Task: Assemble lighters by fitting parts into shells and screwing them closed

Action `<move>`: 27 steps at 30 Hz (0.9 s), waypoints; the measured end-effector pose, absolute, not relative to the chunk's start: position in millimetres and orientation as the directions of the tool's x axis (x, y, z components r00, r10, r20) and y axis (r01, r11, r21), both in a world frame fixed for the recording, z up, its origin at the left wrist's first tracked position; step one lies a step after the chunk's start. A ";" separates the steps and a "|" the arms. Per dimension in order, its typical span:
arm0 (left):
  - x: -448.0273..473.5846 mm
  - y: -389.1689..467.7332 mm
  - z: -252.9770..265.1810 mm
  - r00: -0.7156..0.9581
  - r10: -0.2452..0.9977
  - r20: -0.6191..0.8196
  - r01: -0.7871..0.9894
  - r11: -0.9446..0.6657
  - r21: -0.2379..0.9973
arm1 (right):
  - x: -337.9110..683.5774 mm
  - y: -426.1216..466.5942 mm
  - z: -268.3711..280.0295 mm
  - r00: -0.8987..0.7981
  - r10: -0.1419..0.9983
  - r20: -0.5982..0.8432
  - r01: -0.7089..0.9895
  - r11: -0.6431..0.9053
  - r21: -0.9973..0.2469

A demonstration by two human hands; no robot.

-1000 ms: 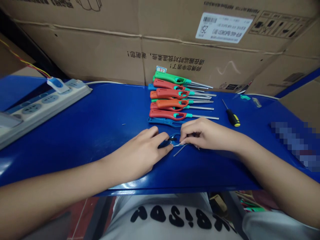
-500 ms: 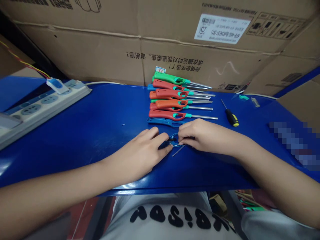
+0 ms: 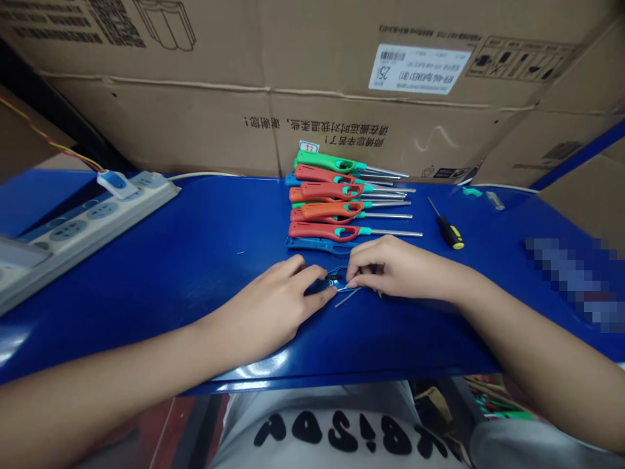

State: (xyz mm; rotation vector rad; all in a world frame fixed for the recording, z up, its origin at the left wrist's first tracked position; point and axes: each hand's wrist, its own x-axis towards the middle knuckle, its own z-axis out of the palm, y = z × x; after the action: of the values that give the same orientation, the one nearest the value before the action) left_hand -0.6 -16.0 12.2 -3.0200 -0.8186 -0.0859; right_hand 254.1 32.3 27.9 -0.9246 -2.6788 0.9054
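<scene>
My left hand (image 3: 288,291) lies over a blue lighter casing (image 3: 336,272), its fingers closed on the casing's left part. Inside the casing a small black part and some thin wire show between my hands. At the casing's right end, the fingertips of my right hand (image 3: 374,266) pinch something too small to make out. A thin metal rod or wire (image 3: 347,298) sticks out below those fingertips. Just beyond my hands lies another blue casing half (image 3: 317,245), partly covered by my right hand. My fingers hide most of the casing being worked on.
Several stick lighters (image 3: 332,210) are stacked behind my hands, against a large cardboard box (image 3: 195,124). A yellow-black screwdriver (image 3: 449,232) lies to the right, near a small teal part (image 3: 471,191). A power strip (image 3: 102,215) runs along the left side.
The view has tilted slightly, so the scene sits a little lower. My right fingertips have shifted slightly at the casing's right end, while my left hand keeps its place.
</scene>
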 end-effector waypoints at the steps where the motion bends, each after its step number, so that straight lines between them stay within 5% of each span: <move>1: -1.0 -15.4 12.0 0.863 0.503 0.053 0.503 -0.864 0.009 | 256.2 33.7 26.8 -0.780 0.623 -0.053 0.507 0.580 -0.638; 5: -2.0 -14.2 11.2 0.865 0.498 0.061 0.498 -0.867 0.003 | 265.0 40.4 25.8 -0.722 0.691 0.026 0.522 0.570 -0.635; 8: -2.6 -14.0 10.5 0.871 0.486 0.076 0.488 -0.873 -0.007 | 277.8 51.0 28.7 -0.605 0.778 0.169 0.697 0.620 -0.360; 11: -3.6 -13.5 9.5 0.876 0.473 0.100 0.476 -0.880 -0.006 | 305.4 70.4 32.3 -0.341 0.890 0.304 0.918 0.385 -0.098; 14: -5.1 -12.8 8.2 0.878 0.463 0.121 0.467 -0.884 -0.001 | 350.0 94.4 31.3 -0.052 0.912 0.406 0.989 0.103 -0.103; 18: -6.3 -12.0 7.1 0.875 0.460 0.152 0.463 -0.886 0.017 | 410.1 115.7 16.8 0.289 0.911 0.294 0.956 -0.261 -0.132; 27: -5.9 -9.1 8.8 0.881 0.439 0.173 0.438 -0.898 0.048 | 448.8 136.0 -25.4 0.343 0.901 0.265 0.938 -0.312 -0.153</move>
State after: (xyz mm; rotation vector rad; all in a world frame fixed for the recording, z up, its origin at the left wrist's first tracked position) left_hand -5.9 -9.1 8.8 -3.0539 -0.7119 -0.2840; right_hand 448.8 136.0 -25.4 -2.3317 -1.6446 -0.1869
